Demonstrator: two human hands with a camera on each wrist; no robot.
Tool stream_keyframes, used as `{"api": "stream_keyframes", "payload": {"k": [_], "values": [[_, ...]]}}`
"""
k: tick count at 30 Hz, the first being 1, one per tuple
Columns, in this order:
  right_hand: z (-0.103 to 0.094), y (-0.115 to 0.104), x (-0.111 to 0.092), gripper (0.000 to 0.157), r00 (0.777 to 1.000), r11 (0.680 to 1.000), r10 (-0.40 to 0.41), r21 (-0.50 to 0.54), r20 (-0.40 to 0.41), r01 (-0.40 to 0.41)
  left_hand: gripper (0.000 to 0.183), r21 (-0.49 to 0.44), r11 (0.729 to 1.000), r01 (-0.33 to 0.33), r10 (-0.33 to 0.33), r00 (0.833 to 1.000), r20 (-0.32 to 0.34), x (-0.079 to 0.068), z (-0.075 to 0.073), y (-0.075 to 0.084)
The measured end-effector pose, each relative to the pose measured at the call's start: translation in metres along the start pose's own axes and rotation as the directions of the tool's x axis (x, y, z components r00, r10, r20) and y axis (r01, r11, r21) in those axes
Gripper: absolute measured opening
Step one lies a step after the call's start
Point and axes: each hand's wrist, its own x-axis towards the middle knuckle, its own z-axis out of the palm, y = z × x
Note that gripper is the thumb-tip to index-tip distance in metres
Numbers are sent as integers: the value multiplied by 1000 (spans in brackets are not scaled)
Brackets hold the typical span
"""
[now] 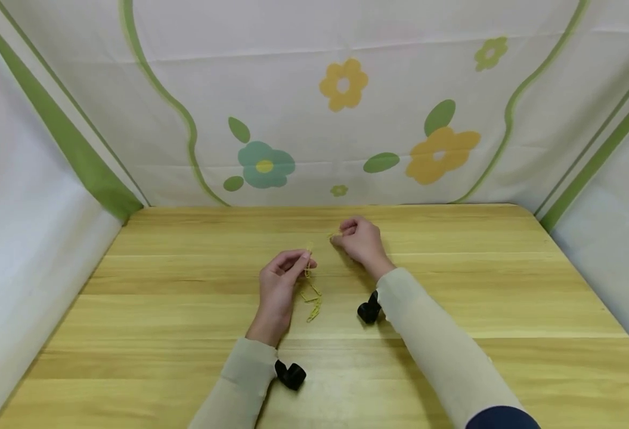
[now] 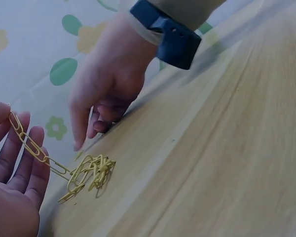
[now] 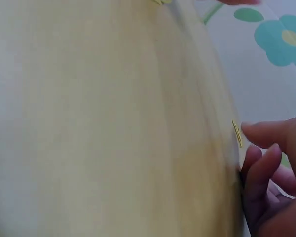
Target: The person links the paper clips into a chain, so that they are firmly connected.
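Observation:
A chain of yellow paper clips (image 1: 315,310) hangs from my left hand (image 1: 279,286), whose thumb and finger pinch its upper end. In the left wrist view, the lower part of the paper clip chain (image 2: 92,173) lies heaped on the wooden table. Farther back, my right hand (image 1: 362,241) is beside a single yellow paper clip (image 3: 237,133). The right wrist view shows that paper clip lying on the table, with one fingertip close to it and a gap between the fingers. Whether the fingertip touches it, I cannot tell.
The wooden table (image 1: 158,322) ends at a white curtain (image 1: 303,89) printed with flowers. White fabric also hangs along the left and right sides. A black wrist camera (image 1: 291,376) sits at the left cuff, another black camera (image 1: 368,310) at the right.

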Motion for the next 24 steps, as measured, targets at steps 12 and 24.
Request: {"api": "stream_keyframes", "payload": {"k": [12, 24], "values": [[1, -13, 3, 20, 991, 960, -64, -264, 118, 93, 16, 18, 1000, 19, -19, 1000, 16, 1, -1, -2], [-11, 21, -48, 26, 951, 855, -94, 513, 296, -75, 16, 23, 1000, 18, -19, 999, 29, 0, 2, -4]]}}
